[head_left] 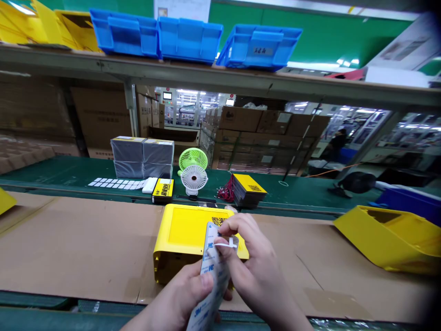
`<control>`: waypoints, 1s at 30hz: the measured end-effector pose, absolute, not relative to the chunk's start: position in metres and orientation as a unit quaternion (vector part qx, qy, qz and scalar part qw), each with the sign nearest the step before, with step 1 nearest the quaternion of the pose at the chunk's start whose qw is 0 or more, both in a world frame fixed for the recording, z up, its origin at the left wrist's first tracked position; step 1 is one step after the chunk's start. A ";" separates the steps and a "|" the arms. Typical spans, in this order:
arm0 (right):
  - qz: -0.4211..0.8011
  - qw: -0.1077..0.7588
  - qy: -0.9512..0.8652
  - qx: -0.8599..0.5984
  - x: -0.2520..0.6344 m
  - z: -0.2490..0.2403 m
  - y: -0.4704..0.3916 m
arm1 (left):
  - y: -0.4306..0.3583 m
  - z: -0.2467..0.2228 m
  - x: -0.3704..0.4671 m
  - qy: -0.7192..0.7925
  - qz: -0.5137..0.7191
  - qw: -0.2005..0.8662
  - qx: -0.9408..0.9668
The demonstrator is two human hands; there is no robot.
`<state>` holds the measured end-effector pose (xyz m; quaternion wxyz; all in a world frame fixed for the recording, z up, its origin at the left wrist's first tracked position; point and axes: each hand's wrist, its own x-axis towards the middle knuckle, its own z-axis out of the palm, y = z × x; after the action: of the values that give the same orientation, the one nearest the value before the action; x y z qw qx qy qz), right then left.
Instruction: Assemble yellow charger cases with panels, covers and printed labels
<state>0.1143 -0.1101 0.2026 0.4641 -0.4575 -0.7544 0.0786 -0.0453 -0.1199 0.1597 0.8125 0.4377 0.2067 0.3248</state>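
My left hand [189, 289] grips a flat panel [212, 276] whose facing side is covered with white backing paper printed with blue 3M marks. The panel stands tilted upright in front of me. At its top right corner my right hand [255, 262] pinches with thumb and forefinger, and a small white tab [231, 243] sticks out by the thumb. Just behind both hands sits a yellow plastic housing [186, 225] with a QR code on its top and an open front. The panel and right hand hide part of it.
Cardboard [86, 248] covers the work surface. Another yellow housing [389, 239] lies at right. Behind stand a stack of yellow-topped panels [250, 188], red wires [226, 189], a white fan [194, 178], a green fan [193, 157] and grey wrapped blocks [143, 156]. Blue bins [191, 41] line the overhead shelf.
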 end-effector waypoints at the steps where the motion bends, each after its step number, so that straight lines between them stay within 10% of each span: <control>1: 0.077 0.467 -0.753 -0.457 0.115 0.202 -0.111 | -0.120 0.159 -0.045 0.204 0.322 0.817 0.433; 30: 0.111 0.486 -0.725 -0.475 0.116 0.201 -0.112 | -0.124 0.159 -0.043 0.163 0.323 0.847 0.389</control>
<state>0.1163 -0.1122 0.2008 0.4855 -0.4750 -0.7254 0.1114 -0.0429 -0.1244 0.1591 0.8475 0.3887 0.1628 0.3227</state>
